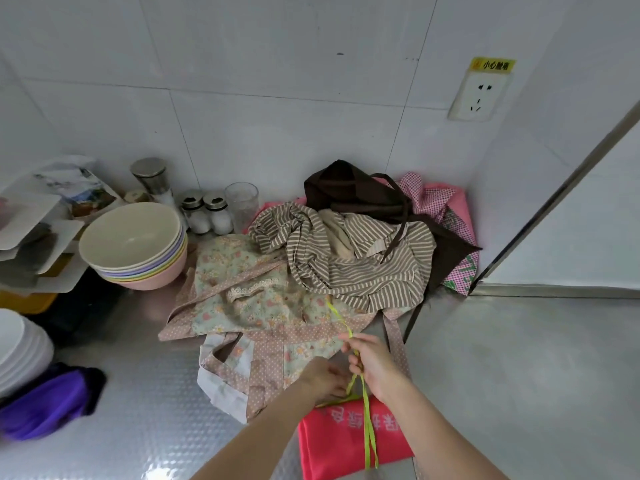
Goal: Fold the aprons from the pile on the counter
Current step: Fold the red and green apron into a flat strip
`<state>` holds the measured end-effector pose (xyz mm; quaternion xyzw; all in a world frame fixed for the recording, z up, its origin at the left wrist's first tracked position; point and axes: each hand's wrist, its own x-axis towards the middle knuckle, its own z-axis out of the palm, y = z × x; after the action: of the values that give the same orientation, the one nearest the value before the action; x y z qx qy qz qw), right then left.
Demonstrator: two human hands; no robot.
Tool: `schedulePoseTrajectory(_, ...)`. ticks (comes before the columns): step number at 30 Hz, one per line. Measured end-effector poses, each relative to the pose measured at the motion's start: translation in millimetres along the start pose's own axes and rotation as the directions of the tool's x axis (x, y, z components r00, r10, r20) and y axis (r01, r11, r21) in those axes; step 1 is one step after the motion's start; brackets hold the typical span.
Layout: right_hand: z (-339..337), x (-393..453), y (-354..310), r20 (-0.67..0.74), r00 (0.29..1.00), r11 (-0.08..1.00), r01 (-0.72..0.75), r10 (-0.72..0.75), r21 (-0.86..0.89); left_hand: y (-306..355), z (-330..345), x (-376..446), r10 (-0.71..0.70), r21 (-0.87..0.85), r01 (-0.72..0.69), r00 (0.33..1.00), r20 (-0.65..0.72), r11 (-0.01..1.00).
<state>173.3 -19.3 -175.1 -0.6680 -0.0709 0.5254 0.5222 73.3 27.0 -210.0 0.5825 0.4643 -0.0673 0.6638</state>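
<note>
A folded red apron [332,441] with pale lettering lies at the near edge of the steel counter [502,375]. Its yellow-green ties [367,431] run up from it across the pile. My right hand [372,365] grips the ties above the red apron. My left hand [323,379] rests beside it on the apron's top edge, fingers toward the ties. Behind lies the pile: a floral apron [249,306] spread flat, a brown-striped apron [363,268] crumpled on it, a dark brown one [349,188] and pink checked ones [436,199] in the corner.
Stacked pastel bowls [135,247] stand at left, with shakers [207,216], a glass [241,202] and a steel canister [150,178] behind. White trays [34,237] and white bowls [17,348] sit far left, a purple cloth [48,400] near them. A wall socket [479,95] is above right.
</note>
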Motion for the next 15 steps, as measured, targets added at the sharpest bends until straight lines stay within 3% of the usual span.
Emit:
schedulePoseTrajectory(4,-12.9,-2.1,-10.7,-0.067,0.996,0.998,0.058,-0.061,-0.040,4.4,-5.1,-3.6,-0.043,-0.050,0.045,0.998,0.042,0.998)
schedulePoseTrajectory(6,-19.1,3.4,-11.3,-0.161,0.982,0.974,0.065,-0.101,-0.217,4.8,-7.7,-4.5,-0.079,-0.089,0.083,0.996,0.050,0.993)
schedulePoseTrajectory(9,-26.5,9.8,-5.6,-0.197,0.953,0.745,0.041,-0.228,-0.666,3.5,-7.6,-7.1,-0.100,-0.180,0.108,0.994,0.055,0.978)
schedulePoseTrajectory(11,-24.5,4.5,-2.4,-0.091,0.979,0.577,0.031,-0.181,-0.816,3.2,-5.6,-8.8,-0.042,-0.210,0.052,0.998,0.051,0.976)
schedulePoseTrajectory(12,-22.0,0.5,-3.0,-0.043,0.990,0.550,0.038,-0.134,-0.834,4.9,-5.2,-11.0,-0.013,-0.203,0.023,0.999,0.052,0.979)
schedulePoseTrajectory(13,-20.1,-5.0,-3.9,0.003,0.998,0.582,0.042,-0.069,-0.812,5.8,-4.0,-13.0,0.016,-0.200,-0.003,0.998,0.060,0.980)
schedulePoseTrajectory(15,-13.2,-15.7,-9.5,0.078,0.995,0.755,0.006,0.061,-0.656,6.3,-2.2,-12.9,0.065,-0.168,-0.053,0.996,0.062,0.984)
